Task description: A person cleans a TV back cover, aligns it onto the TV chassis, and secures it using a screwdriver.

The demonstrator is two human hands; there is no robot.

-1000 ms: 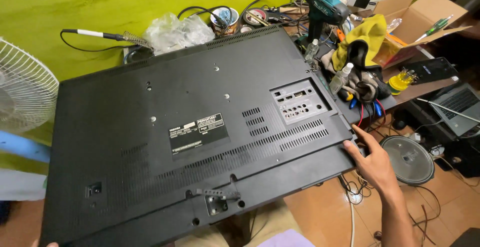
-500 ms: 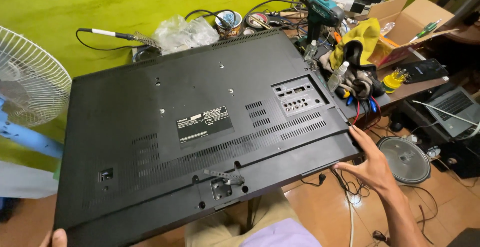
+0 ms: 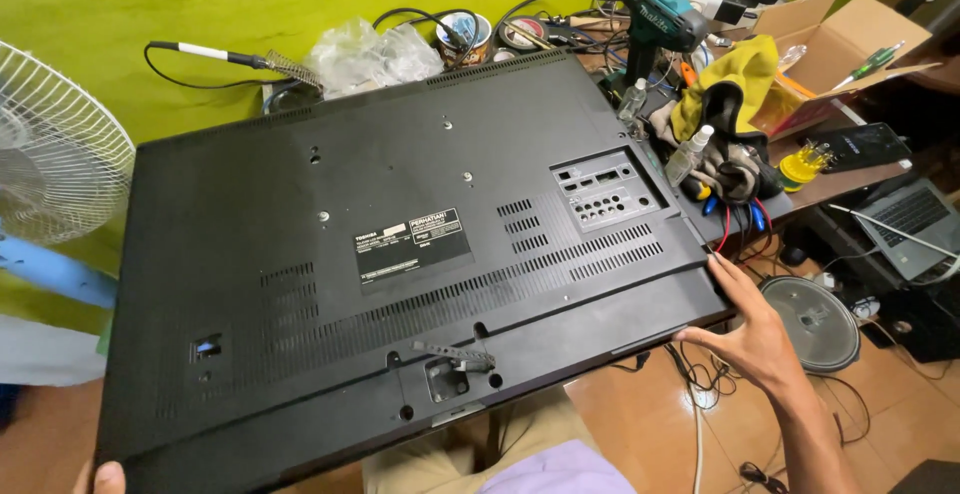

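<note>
A large black flat-screen television [image 3: 400,254] lies face down, its vented back panel with a white label and a port block turned up toward me. My right hand [image 3: 750,329] grips its lower right corner, fingers spread along the edge. Only the fingertips of my left hand [image 3: 100,476] show, curled over the lower left corner. The set rests on the workbench at the far side and overhangs my lap at the near side.
A white standing fan [image 3: 50,154] is at the left. Behind the set lie a crumpled plastic bag [image 3: 370,54], cables and a soldering iron [image 3: 215,54]. At the right are a teal cordless drill [image 3: 655,9], a yellow cloth [image 3: 735,79], a cardboard box [image 3: 850,39], a laptop [image 3: 915,219] and a round speaker [image 3: 810,319].
The television has shifted right and slightly up in view. My right hand stays on its lower right corner, and my left fingertips have come into view at the lower left corner.
</note>
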